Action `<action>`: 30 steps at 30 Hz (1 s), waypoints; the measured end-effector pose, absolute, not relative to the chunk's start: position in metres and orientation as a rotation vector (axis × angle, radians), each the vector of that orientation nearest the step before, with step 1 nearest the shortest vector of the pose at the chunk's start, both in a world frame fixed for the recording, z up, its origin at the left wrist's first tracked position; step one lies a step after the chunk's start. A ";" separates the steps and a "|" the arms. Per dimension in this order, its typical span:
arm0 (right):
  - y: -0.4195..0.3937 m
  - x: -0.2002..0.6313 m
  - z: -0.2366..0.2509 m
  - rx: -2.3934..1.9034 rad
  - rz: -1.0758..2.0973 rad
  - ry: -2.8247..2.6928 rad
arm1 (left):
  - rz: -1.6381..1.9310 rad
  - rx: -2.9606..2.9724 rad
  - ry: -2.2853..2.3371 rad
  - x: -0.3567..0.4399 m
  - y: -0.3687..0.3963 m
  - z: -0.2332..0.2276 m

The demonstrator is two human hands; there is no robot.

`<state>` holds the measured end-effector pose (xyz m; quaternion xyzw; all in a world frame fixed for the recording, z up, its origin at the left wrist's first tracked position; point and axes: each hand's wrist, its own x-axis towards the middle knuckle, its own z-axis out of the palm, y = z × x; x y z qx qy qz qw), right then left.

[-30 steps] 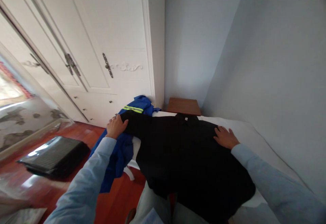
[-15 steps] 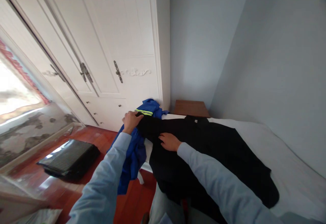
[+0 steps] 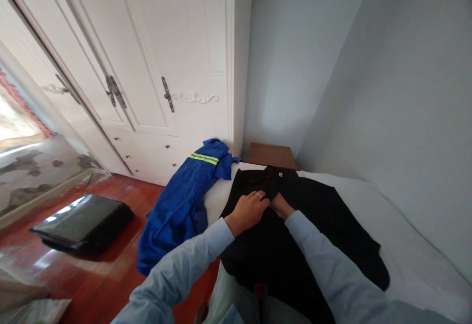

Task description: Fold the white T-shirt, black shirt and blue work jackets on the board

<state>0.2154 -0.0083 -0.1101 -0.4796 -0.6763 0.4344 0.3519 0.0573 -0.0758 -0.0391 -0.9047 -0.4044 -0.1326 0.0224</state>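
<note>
A black shirt (image 3: 302,201) with a collar and a small pale label lies spread on the white bedding, its lower part reaching over my lap. My left hand (image 3: 250,209), with a ring on one finger, grips the sleeve, which is folded inward across the chest. Right beside it, my right hand (image 3: 282,206) is closed on the same black cloth near the middle, its fingertips hidden in the fabric. To the left, a blue garment (image 3: 180,201) with a yellow-green reflective stripe hangs over the bed's edge, apart from both hands.
White bedding (image 3: 413,245) stretches to the right along the grey wall. A brown wooden nightstand (image 3: 271,154) stands behind the bed. The white wardrobe (image 3: 184,44) rises ahead. On the red wood floor (image 3: 96,279) lies a black plastic-wrapped package (image 3: 86,223).
My left hand has carried the shirt's left-side sleeve rightward, off the blue garment and onto the chest. My right hand has shifted right, and both hands now meet.
</note>
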 end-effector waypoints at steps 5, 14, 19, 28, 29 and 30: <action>-0.029 0.254 -0.098 -1.258 1.644 -1.189 | -0.450 -2.896 -1.169 0.043 -0.092 -0.060; -0.050 0.240 -0.094 -1.400 1.535 -0.948 | -0.470 -2.714 -1.555 -0.011 -0.098 -0.105; -0.048 0.225 -0.095 -1.143 1.602 -0.763 | -0.485 -2.556 -1.802 -0.027 -0.086 -0.107; -0.079 0.262 -0.101 -1.322 1.541 -0.850 | -0.963 -2.152 -2.276 -0.037 -0.076 -0.118; -0.079 0.264 -0.101 -1.361 1.474 -0.910 | -0.991 -2.146 -2.267 -0.036 -0.076 -0.120; -0.078 0.263 -0.100 -1.412 1.395 -0.996 | -1.011 -2.147 -2.246 -0.036 -0.076 -0.122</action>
